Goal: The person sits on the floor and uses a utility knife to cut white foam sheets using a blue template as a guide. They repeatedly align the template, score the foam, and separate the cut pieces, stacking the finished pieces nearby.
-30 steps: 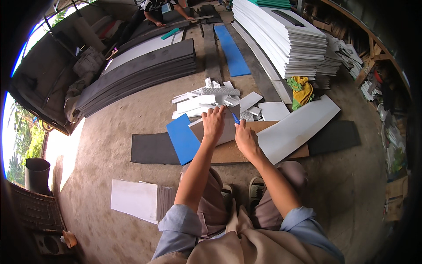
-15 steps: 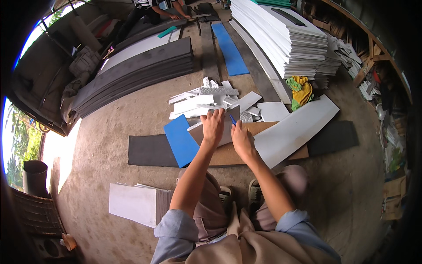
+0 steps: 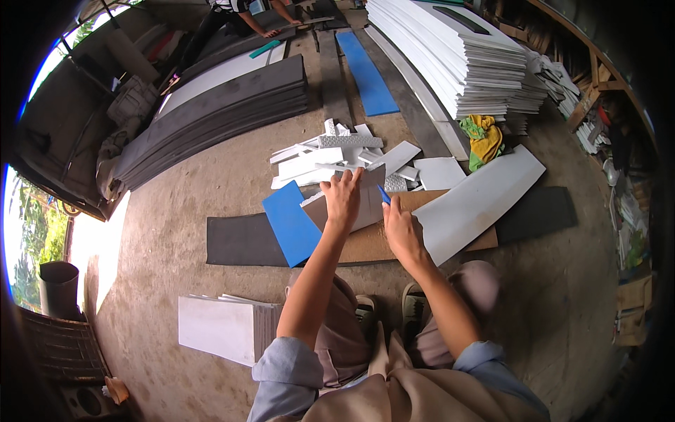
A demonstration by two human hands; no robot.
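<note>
Right hand (image 3: 402,231) closed around a small blue-handled cutter (image 3: 383,195), tip set at the right edge of a pale grey sheet piece (image 3: 362,204). Left hand (image 3: 342,200) spread flat, fingers splayed, pressing that piece down onto a brown cardboard backing (image 3: 369,243). Grey piece lying between a blue foam square (image 3: 292,221) on its left and a long white panel (image 3: 481,200) on its right, all over a dark grey mat (image 3: 239,240).

Likely risks: left fingertips sitting near the cutting line, so a slipped blade could reach them; too light a press could let the piece skate on the cardboard and the cut wander; a cut past the cardboard's edge could score the mat beneath.

Just beyond, a heap of white offcuts (image 3: 337,158). Bare concrete floor (image 3: 197,190) underneath. Further out, a stack of dark grey sheets (image 3: 211,123) to the left, a tall stack of white sheets (image 3: 450,60) to the right, a blue strip (image 3: 365,70) between them, a yellow-green cloth (image 3: 484,137) by the white stack. Near the knees, a small pile of white boards (image 3: 214,327). At the far end, another person (image 3: 242,14) bent over the floor. Wooden shelving (image 3: 598,91) along the right wall; daylight and foliage at the left opening.
</note>
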